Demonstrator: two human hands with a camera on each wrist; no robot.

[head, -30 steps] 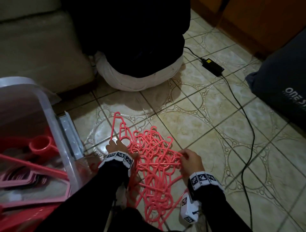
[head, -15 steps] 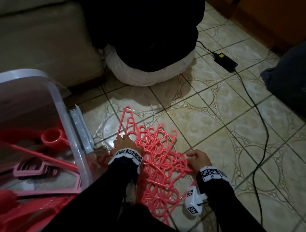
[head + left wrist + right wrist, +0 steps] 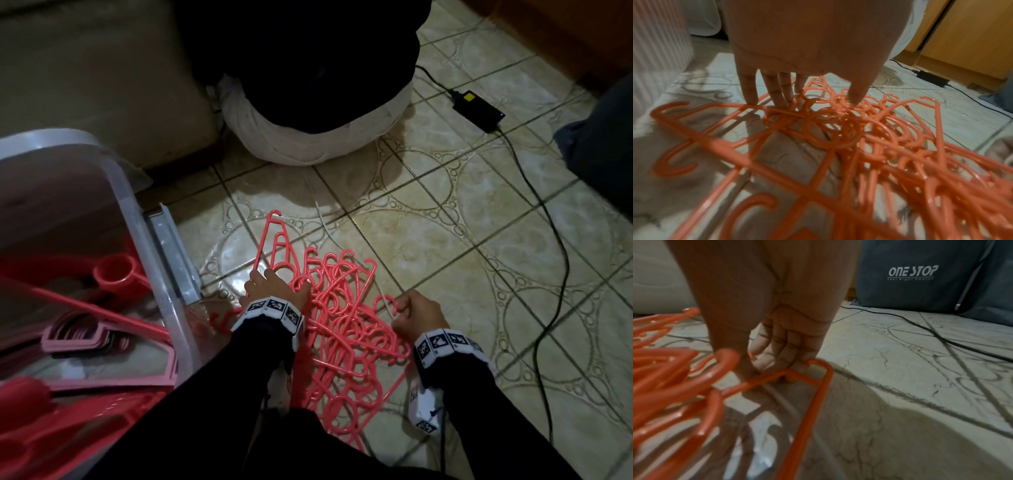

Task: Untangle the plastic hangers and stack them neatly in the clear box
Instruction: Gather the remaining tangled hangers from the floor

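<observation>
A tangle of coral plastic hangers [image 3: 342, 329] lies on the tiled floor in front of me. My left hand [image 3: 274, 287] rests on the pile's left side, its straight fingers [image 3: 781, 91] and thumb pressing down on hooks and bars. At the right edge of the pile, my right hand [image 3: 411, 311] has its fingers [image 3: 789, 366] curled round the corner bar of one hanger [image 3: 813, 373]. The clear box [image 3: 137, 219] stands at the left, with pink hangers [image 3: 78, 337] inside.
A red scoop [image 3: 116, 274] also lies in the box. A white and black bundle [image 3: 318, 137] sits beyond the pile beside a beige sofa [image 3: 85, 68]. A black power adapter [image 3: 478, 109] and its cable [image 3: 555, 274] run along the right. A dark grey bag [image 3: 920, 280] stands far right.
My right hand has drawn a little to the right, off the pile's edge, keeping hold of a hanger. My left hand stays pressed on the pile. The head view has shifted.
</observation>
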